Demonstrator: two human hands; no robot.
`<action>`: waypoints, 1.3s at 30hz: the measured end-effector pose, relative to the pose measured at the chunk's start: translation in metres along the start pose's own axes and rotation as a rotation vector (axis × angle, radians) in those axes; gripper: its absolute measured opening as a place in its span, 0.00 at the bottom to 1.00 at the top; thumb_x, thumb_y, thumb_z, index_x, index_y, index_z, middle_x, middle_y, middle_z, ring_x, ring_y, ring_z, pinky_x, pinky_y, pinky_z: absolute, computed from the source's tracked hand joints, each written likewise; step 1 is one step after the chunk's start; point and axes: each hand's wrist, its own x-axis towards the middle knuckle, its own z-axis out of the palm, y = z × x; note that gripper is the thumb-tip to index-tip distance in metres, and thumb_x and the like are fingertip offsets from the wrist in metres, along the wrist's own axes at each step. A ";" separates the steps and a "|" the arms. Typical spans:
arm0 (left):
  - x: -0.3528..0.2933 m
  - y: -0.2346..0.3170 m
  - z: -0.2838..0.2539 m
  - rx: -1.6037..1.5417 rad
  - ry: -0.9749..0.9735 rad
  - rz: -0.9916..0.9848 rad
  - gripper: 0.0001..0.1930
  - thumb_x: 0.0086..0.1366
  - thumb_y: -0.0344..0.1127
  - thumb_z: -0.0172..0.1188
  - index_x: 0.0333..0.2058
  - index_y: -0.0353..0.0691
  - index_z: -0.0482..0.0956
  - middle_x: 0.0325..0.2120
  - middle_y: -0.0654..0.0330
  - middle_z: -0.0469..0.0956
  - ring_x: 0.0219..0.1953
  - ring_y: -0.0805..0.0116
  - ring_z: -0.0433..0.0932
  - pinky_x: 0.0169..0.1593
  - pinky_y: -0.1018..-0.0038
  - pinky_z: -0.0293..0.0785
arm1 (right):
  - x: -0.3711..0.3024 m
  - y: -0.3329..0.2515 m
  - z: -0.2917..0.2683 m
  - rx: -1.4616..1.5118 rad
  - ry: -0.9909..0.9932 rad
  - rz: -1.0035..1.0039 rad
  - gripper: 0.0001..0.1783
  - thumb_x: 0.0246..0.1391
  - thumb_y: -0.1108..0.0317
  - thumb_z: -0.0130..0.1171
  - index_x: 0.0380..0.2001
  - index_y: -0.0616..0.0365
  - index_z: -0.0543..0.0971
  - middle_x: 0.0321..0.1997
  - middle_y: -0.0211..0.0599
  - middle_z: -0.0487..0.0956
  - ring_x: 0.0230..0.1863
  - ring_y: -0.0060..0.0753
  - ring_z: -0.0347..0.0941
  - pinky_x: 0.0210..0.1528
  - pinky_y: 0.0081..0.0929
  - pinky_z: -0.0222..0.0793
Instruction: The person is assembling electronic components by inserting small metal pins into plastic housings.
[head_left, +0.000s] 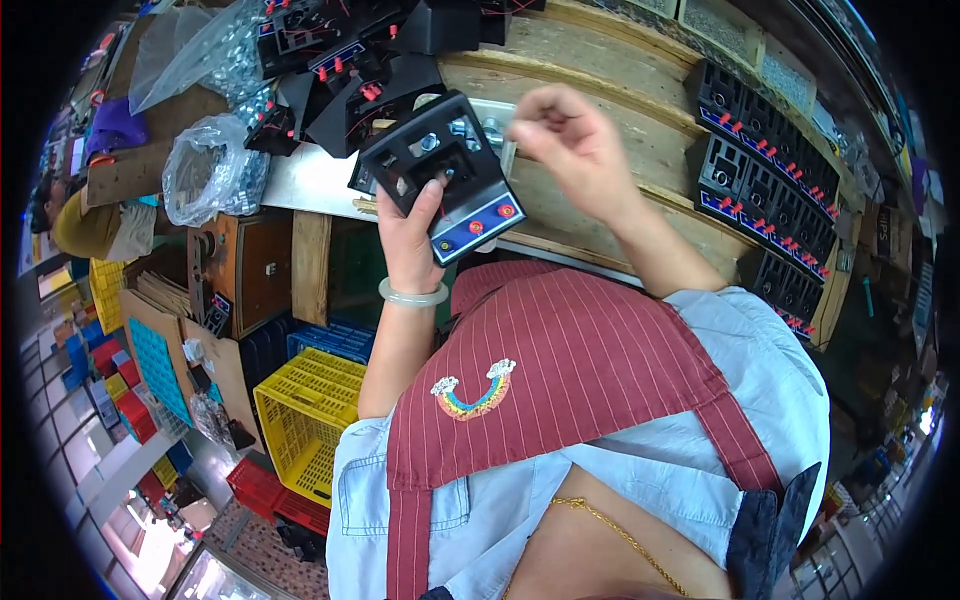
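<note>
Two bare hands are working: the left hand (pixel 412 235) is gripping a black panel (pixel 440 175), the right hand (pixel 570 140) is pinching something too small to identify.

Right hand (pixel 570 140) fingertips blurred

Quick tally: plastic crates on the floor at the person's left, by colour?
Yellow crate: 1
Blue crate: 1
Red crate: 1
Total: 3 crates counted; small bins farther left are too blurred to count.
</note>
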 end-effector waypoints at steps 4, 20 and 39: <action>0.010 0.020 -0.024 0.047 0.041 0.056 0.23 0.58 0.20 0.59 0.52 0.37 0.68 0.43 0.59 0.77 0.43 0.69 0.77 0.51 0.72 0.74 | -0.011 0.035 -0.026 -0.349 -0.005 0.137 0.08 0.55 0.68 0.62 0.37 0.59 0.77 0.29 0.27 0.76 0.29 0.15 0.70 0.34 0.16 0.68; 0.001 0.024 -0.048 -0.053 0.204 -0.048 0.18 0.57 0.19 0.56 0.47 0.32 0.69 0.37 0.56 0.76 0.37 0.68 0.78 0.43 0.72 0.79 | 0.058 0.091 0.004 -1.402 -0.492 0.199 0.08 0.42 0.67 0.61 0.26 0.58 0.83 0.30 0.48 0.82 0.37 0.50 0.80 0.40 0.42 0.77; -0.007 -0.007 0.017 0.107 0.142 -0.030 0.23 0.52 0.17 0.58 0.47 0.36 0.66 0.38 0.58 0.75 0.37 0.69 0.77 0.41 0.75 0.77 | 0.001 0.010 0.004 -1.077 -0.582 -0.515 0.06 0.46 0.69 0.56 0.27 0.58 0.78 0.31 0.34 0.76 0.37 0.39 0.76 0.36 0.36 0.74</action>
